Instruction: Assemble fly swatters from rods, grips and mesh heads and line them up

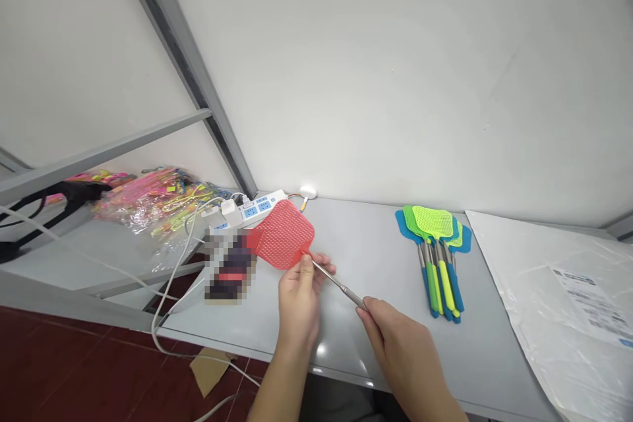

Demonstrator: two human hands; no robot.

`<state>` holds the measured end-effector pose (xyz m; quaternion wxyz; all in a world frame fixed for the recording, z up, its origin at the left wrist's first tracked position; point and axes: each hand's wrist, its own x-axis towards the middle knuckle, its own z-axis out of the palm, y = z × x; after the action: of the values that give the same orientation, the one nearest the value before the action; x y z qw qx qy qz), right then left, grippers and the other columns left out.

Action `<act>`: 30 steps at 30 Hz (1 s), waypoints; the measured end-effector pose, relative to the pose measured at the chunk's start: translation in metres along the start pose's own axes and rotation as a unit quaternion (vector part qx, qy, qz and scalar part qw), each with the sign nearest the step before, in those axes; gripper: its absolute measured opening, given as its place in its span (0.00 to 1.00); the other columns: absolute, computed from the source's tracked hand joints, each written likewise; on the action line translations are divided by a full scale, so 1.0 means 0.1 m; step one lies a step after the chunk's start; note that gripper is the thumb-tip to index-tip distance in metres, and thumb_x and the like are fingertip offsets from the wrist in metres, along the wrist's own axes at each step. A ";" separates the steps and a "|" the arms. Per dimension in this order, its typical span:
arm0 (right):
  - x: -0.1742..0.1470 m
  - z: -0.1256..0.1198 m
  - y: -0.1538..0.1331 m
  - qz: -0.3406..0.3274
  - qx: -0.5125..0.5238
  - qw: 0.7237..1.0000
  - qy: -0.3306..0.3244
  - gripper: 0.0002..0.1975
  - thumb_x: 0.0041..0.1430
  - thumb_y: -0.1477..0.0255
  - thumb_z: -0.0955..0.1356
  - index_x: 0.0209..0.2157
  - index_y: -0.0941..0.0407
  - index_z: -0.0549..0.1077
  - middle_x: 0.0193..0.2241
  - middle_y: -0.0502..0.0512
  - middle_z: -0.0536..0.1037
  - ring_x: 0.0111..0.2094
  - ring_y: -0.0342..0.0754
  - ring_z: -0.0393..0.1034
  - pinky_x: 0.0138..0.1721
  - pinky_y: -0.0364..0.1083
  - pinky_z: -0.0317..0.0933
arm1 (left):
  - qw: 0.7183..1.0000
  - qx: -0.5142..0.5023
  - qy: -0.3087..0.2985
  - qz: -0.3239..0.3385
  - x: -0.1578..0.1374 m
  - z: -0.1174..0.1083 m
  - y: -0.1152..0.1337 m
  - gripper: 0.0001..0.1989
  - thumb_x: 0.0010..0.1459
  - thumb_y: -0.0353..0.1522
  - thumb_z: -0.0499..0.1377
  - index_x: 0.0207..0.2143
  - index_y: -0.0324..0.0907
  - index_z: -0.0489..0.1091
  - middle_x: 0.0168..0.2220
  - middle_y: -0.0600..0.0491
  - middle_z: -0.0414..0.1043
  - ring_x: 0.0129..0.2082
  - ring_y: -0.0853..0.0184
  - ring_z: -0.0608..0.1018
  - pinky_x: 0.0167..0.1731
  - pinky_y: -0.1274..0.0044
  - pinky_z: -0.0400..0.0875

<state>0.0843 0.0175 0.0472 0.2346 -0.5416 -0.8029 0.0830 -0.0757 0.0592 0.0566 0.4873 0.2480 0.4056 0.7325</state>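
A red fly swatter point(284, 236) with a metal shaft is held over the grey table point(366, 336). My left hand point(301, 290) grips it where the mesh head meets the shaft, thumb on top. Around the far end of the shaft my right hand point(398, 336) is closed, hiding the handle. To the right lies a pile of blue, green and yellow fly swatters point(438, 257), heads toward the wall and handles toward me. Neither hand touches that pile.
A white power strip point(264, 204) with plugs and cables sits behind the red mesh. Left of it, a blurred-out item point(230, 273) lies on the table. A shelf holds plastic-bagged colourful items point(158, 204). A large white plastic mailer point(558, 297) covers the right side.
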 end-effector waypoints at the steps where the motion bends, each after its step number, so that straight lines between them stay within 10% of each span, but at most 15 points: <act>1: -0.01 0.00 0.00 -0.007 -0.006 1.000 -0.001 0.15 0.69 0.63 0.56 0.28 0.51 0.63 0.19 0.47 0.70 0.18 0.45 0.66 0.20 0.44 0.41 | 1.000 -0.021 0.019 0.011 0.06 -0.02 0.06 0.14 0.56 0.42 0.64 0.30 0.38 0.72 0.31 0.52 0.73 0.28 0.69 0.77 0.35 0.74 0.74; 7: -0.08 0.02 0.13 -0.006 -0.012 1.000 -0.028 0.15 0.68 0.63 0.57 0.27 0.51 0.62 0.18 0.46 0.69 0.17 0.45 0.65 0.20 0.44 0.44 | 0.989 -0.093 0.100 0.049 0.34 -0.06 0.18 0.16 0.52 0.43 0.66 0.31 0.39 0.70 0.31 0.54 0.72 0.25 0.72 0.74 0.32 0.74 0.74; 17: 0.22 -0.19 0.24 0.029 0.005 0.999 -0.020 0.15 0.70 0.63 0.55 0.33 0.51 0.66 0.21 0.46 0.73 0.20 0.45 0.69 0.20 0.42 0.49 | 0.990 -0.040 -0.104 -0.083 -0.28 0.50 -0.37 0.16 0.62 0.41 0.57 0.30 0.37 0.71 0.32 0.49 0.72 0.34 0.67 0.75 0.40 0.72 0.71; 26: -0.17 -0.30 0.54 0.020 -0.063 0.996 -0.051 0.17 0.70 0.62 0.54 0.28 0.51 0.59 0.15 0.42 0.68 0.16 0.44 0.65 0.19 0.42 0.43 | 0.985 -0.158 0.035 0.060 0.59 0.43 0.31 0.12 0.61 0.38 0.60 0.29 0.39 0.66 0.26 0.58 0.65 0.22 0.74 0.69 0.33 0.75 0.72; 30: -0.18 -0.38 0.65 0.040 -0.076 0.996 -0.020 0.18 0.70 0.60 0.54 0.27 0.51 0.59 0.16 0.43 0.68 0.16 0.44 0.65 0.19 0.43 0.44 | 0.987 -0.152 0.033 0.050 0.42 0.63 0.08 0.11 0.61 0.39 0.59 0.35 0.40 0.69 0.29 0.57 0.67 0.25 0.74 0.71 0.37 0.74 0.72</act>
<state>0.1614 0.0227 0.0500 0.1736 -0.5875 -0.7893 0.0417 -0.0489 0.1182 0.0967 0.4687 0.1668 0.2930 0.8165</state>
